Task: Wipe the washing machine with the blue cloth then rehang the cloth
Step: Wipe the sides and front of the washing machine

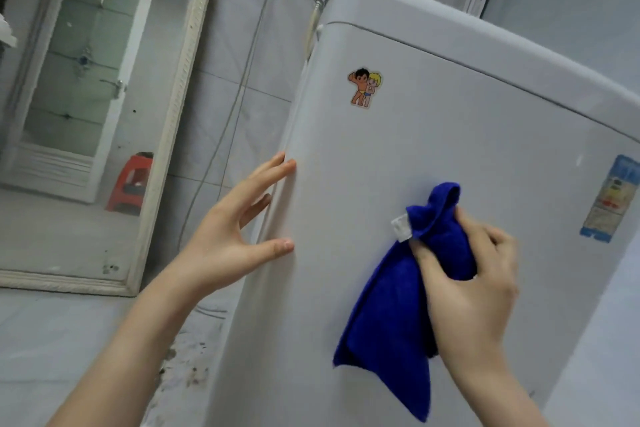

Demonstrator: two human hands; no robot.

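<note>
Left hand [239,236] is spread wide, fingertips resting on the washing machine [450,156] corner. Right hand [474,281] has one blue cloth [388,308] bunched up tight against the front panel. Two stickers there: a cartoon sticker [364,88] and a label [611,198].

Pale tiled floor [52,340], stained dark along the base of a white washing machine [450,156] standing directly on it. Beside the machine, a white-framed mirror [173,135] resting on the same floor and leaning against the wall, a red stool [130,184] showing in its glass.
</note>
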